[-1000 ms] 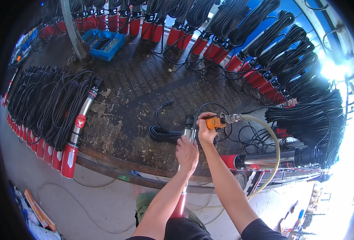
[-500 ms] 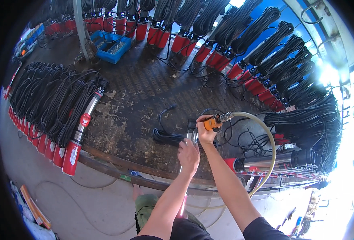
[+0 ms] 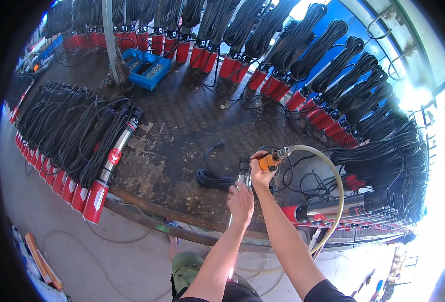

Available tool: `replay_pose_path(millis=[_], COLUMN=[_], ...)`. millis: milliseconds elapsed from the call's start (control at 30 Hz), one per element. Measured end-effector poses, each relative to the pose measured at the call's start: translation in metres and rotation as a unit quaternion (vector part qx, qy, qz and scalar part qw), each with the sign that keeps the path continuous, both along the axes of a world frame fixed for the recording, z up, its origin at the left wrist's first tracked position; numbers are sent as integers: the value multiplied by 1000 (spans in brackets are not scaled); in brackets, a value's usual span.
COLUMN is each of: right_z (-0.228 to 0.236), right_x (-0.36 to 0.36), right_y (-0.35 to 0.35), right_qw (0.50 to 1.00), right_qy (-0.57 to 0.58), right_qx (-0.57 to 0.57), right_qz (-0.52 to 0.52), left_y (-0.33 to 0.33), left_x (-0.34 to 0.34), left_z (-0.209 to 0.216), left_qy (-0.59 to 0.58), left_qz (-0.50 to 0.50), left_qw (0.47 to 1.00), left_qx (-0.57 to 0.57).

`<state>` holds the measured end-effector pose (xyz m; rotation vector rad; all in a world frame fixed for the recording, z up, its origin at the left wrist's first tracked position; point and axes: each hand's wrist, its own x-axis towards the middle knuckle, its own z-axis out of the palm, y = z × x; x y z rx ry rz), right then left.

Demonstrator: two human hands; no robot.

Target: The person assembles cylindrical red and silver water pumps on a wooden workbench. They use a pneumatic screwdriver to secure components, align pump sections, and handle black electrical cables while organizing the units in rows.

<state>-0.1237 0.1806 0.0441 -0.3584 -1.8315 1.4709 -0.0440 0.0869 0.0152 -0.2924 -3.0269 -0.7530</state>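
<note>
My right hand (image 3: 260, 172) grips an orange air tool (image 3: 270, 160) joined to a pale yellowish hose (image 3: 334, 177) that loops down to the right. Its tip sits at the black top end of a slim steel pump (image 3: 243, 171) that stands upright at the bench edge. My left hand (image 3: 241, 202) is wrapped around that pump's steel body just below the top. A coil of black cable (image 3: 213, 178) lies on the bench to the left of the pump.
The worn metal bench (image 3: 182, 126) carries rows of red-ended pumps with black cable coils at left (image 3: 99, 194) and along the back (image 3: 262, 75). A blue bin (image 3: 149, 63) stands at the rear. More pumps lie at right (image 3: 333, 209). Concrete floor lies below.
The view has shifted slightly, so the bench sits lower in the picture. Both hands stay on the upright pump and the orange tool.
</note>
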Motion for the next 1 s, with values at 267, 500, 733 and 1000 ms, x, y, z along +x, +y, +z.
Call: replay_pose_path(millis=[267,500,733,1000], right_z=[5,53,83,30], right_x=[6,34,264,505], right_y=[-21,-25,-71,-112], right_qw=[994,989,987,923], right_qy=[2,-27,100,-84], right_qx=[-105,-65,-9,43], right_qz=[3,-129,-129,-374], left_y=[-5,4,-15,58], left_x=[-5,4,12,204], left_z=[-4,13,-16,16], left_qy=[-41,-51,42,98], left_qz=[8,-57,-41,-616], left_qw=[999,997,997,770], left_qx=[13,1,40,134])
